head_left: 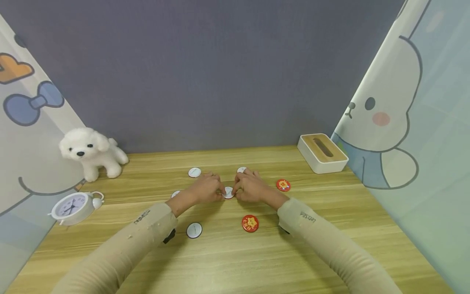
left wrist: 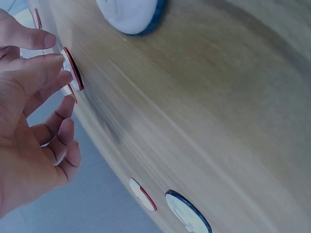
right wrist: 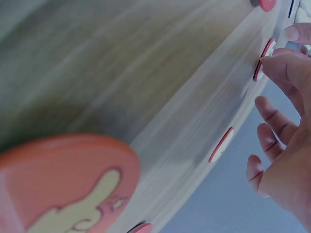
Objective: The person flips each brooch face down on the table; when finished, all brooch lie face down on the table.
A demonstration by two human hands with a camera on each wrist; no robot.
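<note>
Near the middle of the table, in the head view, a round white-faced badge (head_left: 229, 192) with a red rim lies between the two hands. My left hand (head_left: 208, 188) pinches its left edge with thumb and forefinger. My right hand (head_left: 251, 187) does the same at the right edge. Both wrist views show the other fingers loosely bent, off the badge. Just beyond the right hand lies another white-faced badge (head_left: 241, 170), partly covered by the fingers. A further white-faced badge (head_left: 176, 193) is half hidden behind the left wrist.
White-faced badges lie at back left (head_left: 194, 172) and front left (head_left: 194, 230). Red badges lie in front (head_left: 250, 223) and at right (head_left: 283, 185). A plush dog (head_left: 96, 151) and alarm clock (head_left: 73, 208) stand left; a tissue box (head_left: 323, 153) stands back right.
</note>
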